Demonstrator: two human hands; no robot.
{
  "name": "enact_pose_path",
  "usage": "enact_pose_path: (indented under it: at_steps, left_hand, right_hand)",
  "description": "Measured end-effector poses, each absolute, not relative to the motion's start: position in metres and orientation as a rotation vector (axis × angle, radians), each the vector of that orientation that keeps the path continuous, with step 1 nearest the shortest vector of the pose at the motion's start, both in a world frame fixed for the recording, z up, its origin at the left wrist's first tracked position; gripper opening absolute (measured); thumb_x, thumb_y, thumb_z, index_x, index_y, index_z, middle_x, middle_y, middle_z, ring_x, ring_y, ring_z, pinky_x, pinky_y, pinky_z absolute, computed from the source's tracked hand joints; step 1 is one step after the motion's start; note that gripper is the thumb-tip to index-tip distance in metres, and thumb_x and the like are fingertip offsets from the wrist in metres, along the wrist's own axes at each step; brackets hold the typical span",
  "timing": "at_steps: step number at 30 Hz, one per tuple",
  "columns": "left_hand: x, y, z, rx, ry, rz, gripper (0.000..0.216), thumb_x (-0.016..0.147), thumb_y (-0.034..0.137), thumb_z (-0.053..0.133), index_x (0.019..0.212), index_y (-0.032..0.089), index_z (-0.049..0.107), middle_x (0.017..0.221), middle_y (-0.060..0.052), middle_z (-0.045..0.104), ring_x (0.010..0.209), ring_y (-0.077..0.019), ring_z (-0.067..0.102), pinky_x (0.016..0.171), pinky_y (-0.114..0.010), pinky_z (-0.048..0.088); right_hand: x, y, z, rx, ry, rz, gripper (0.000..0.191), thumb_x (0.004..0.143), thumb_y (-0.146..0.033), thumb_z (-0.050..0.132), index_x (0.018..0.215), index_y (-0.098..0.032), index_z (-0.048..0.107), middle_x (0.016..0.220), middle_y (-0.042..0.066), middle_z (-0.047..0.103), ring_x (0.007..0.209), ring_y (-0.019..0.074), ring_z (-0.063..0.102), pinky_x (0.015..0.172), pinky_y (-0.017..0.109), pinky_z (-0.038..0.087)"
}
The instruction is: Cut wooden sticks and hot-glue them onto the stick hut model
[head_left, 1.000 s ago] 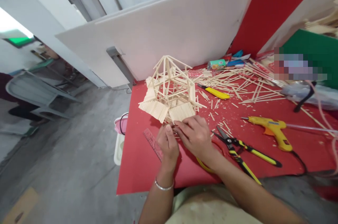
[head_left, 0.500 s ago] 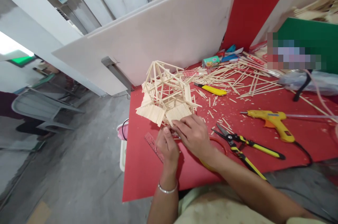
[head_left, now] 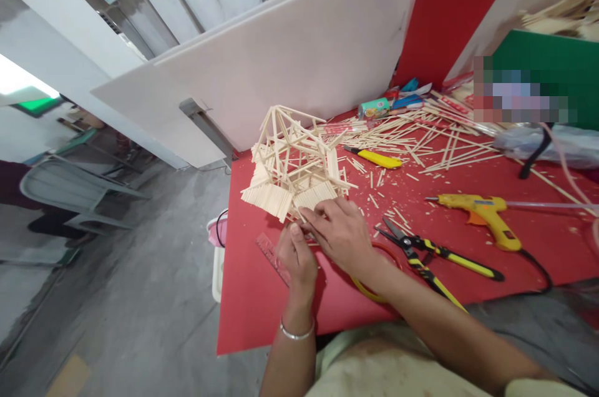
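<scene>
Pale green cloth of a shirt [head_left: 397, 362] lies nearest, with a silver bangle [head_left: 297, 334] on the left wrist. Ahead, over the red-topped table [head_left: 262, 328], the left hand [head_left: 297, 253] and right hand [head_left: 344, 231] meet with fingers curled and drawn close together; whether they pinch a stick between them, I cannot tell. A curved red-and-yellow loop [head_left: 367, 289] lies partly beneath the right forearm, and a pink transparent ruler [head_left: 272, 258] lies just beside the left hand. Yellow-and-black-handled shears [head_left: 410, 246] with parted blades stand in the way of the right arm: a careless sweep could catch them. Just beyond the fingertips sits the pale wooden stick model [head_left: 299, 160], open-framed above slatted panels; too firm a push on its near panel could work a thin joint loose or tip the frame. To the right, the yellow glue gun [head_left: 486, 210] lies on its side; a tug on its black cord could drag it, and its bare nozzle could burn if hot. Farther off come a yellow utility knife [head_left: 380, 158], heaped loose sticks [head_left: 397, 135] crowding the back, and a white upright board [head_left: 281, 60] closing off the space behind.
</scene>
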State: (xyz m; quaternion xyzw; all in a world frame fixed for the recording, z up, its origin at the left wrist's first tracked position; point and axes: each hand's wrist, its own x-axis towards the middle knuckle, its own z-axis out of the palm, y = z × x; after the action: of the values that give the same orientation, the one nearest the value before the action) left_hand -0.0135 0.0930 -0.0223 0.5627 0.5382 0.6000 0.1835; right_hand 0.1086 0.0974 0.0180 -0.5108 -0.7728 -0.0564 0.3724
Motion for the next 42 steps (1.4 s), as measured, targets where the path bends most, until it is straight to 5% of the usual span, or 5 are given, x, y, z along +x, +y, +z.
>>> enact_pose_path:
  at_steps: [42]
  left_hand:
    - [-0.0146, 0.0922, -0.0213, 1.599, 1.534, 1.682, 0.047, 0.104, 0.042, 0.036, 0.094, 0.015, 0.074, 0.082, -0.009, 0.071, 0.073, -0.0185, 0.066, 0.068, -0.032, 0.051]
  right_hand:
    - [0.1133, 0.0968, 0.0156, -1.279, -1.992, -0.104, 0.027, 0.096, -0.026, 0.061, 0.121, -0.03, 0.067, 0.097, 0.004, 0.063, 0.088, 0.0196, 0.048, 0.076, 0.036, 0.034]
